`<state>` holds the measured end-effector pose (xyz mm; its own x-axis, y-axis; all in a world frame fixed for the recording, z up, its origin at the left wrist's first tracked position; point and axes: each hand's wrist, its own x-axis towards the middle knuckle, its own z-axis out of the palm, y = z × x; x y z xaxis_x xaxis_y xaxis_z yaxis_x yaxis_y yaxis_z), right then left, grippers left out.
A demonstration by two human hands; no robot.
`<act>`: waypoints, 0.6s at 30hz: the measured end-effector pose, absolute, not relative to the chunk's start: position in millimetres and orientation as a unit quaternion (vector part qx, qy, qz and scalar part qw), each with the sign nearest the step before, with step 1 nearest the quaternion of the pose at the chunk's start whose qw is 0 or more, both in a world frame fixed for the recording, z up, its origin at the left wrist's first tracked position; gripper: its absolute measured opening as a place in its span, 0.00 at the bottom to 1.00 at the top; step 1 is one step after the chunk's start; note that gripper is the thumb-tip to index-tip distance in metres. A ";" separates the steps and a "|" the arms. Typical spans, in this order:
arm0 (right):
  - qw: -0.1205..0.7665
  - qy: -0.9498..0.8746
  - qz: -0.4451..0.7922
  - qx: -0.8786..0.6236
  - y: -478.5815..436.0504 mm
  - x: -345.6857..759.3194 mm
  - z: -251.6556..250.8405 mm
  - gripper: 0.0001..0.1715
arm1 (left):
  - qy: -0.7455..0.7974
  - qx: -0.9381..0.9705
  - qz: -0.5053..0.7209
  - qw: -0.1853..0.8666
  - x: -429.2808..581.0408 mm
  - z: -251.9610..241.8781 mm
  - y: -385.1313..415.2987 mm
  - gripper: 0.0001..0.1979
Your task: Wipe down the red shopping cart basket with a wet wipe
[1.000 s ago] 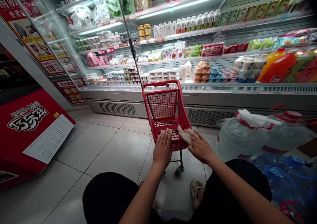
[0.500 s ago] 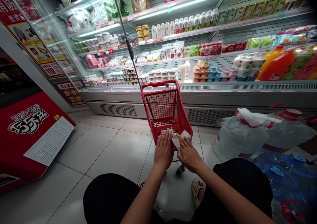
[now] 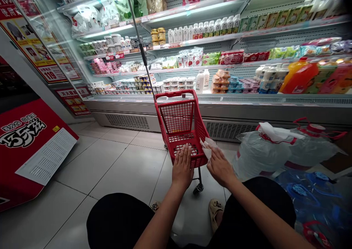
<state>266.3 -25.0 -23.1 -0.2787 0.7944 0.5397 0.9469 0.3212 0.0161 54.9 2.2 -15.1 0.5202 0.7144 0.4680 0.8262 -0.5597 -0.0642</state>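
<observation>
A small red shopping cart [image 3: 178, 137] stands on the tiles right in front of me, with a thin dark pole [image 3: 143, 52] rising at its far left corner. My left hand [image 3: 182, 164] lies on the cart's near rim, fingers stretched out flat and holding nothing. At the cart's near right corner, my right hand [image 3: 220, 164] has its fingers closed on a white tissue [image 3: 208, 146], which presses along the outer side. The folds under the right fingers are partly hidden.
Behind the cart runs a refrigerated display shelf [image 3: 247, 99] stocked with bottles, cups and packets. Bagged water jugs [image 3: 261, 152] and blue-capped water bottles [image 3: 305, 194] crowd my right side. A red freezer cabinet [image 3: 52, 131] stands at the left.
My right hand has moved right with the tissue, from the cart's near rim to its right side. My left hand stays on the rim.
</observation>
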 end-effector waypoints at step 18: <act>0.216 -0.783 -0.128 -0.570 1.1 309.4 -37.3 0.45 | -0.410 -0.883 -0.172 0.152 -2.9 13.0 39.5 0.36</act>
<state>309.4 1.1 -37.3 -0.2578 0.8358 0.4847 0.9469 0.3183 -0.0453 -2.9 39.5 13.0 0.6051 0.6709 0.4287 0.7754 -0.6187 -0.1264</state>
